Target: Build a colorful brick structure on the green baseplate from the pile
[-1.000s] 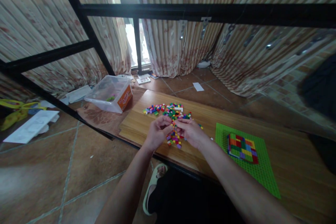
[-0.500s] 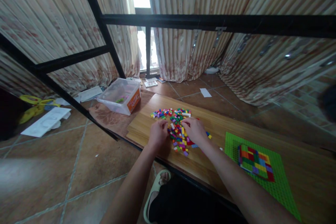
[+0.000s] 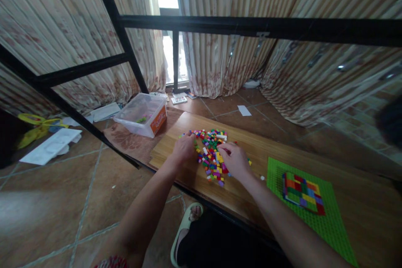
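A loose heap of small colourful toy bricks [image 3: 211, 160] is spread over the wooden table. At the heap's far left edge, my left hand [image 3: 184, 148] reaches down with its fingers drawn together. Whatever lies between those fingertips is hidden. On the heap's right side, my right hand [image 3: 234, 158] pinches thumb and forefinger just above the bricks, and a small dark red brick [image 3: 226, 150] shows at the fingertips. Farther right, a flat block of joined multicoloured bricks [image 3: 303, 192] sits on a green baseplate [image 3: 334, 217].
The wooden table [image 3: 251, 201] runs along a black metal frame [image 3: 201, 21]. A clear plastic box [image 3: 138, 123] with an orange label stands on a brown cloth at the left. White paper [image 3: 244, 110] lies on the tiled floor. A stray white brick [image 3: 262, 178] is near the baseplate.
My left hand has moved away from me and left, from the middle of the heap's side to its far left edge. My right hand stays nearly in place, its fingers slightly shifted.
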Demonstrator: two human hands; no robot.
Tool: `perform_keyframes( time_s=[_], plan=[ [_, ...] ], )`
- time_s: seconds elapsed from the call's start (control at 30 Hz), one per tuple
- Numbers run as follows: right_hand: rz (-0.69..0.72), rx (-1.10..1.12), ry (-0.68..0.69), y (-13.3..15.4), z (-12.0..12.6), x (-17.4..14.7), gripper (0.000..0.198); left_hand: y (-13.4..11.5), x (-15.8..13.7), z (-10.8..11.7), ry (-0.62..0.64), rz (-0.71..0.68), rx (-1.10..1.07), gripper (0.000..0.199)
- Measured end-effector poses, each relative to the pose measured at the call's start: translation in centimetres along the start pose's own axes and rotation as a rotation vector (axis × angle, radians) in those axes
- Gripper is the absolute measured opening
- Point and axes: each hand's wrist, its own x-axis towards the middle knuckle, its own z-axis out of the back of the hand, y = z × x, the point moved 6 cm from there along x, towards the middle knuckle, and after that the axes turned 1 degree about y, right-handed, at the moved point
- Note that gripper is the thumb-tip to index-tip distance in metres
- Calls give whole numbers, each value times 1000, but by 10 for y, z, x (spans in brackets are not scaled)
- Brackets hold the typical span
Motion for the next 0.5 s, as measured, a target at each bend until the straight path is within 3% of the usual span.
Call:
perform_keyframes(
  time_s=[0.07,0.13,0.2,0.27,0.37,0.5],
  plan=[
    [-24,78,-21,2,1,-2,22,0,-4,4,-79,14,-159,22],
    [-92,207,-42,4,0,-5,20,-3,-14,7,-174,44,-456,13],
    [-228,424,-36,4,-8,-9,21,-12,-28,5,-222,82,-828,9],
    [-401,695,8,5,-21,-15,26,-29,-42,-1,-191,97,-1130,12],
    [-576,1017,86,13,-37,-24,35,-53,-60,-3,-181,113,-1345,18],
    [-621,1219,131,20,-37,-31,36,-66,-75,-4,-199,160,-1457,28]
  ],
)
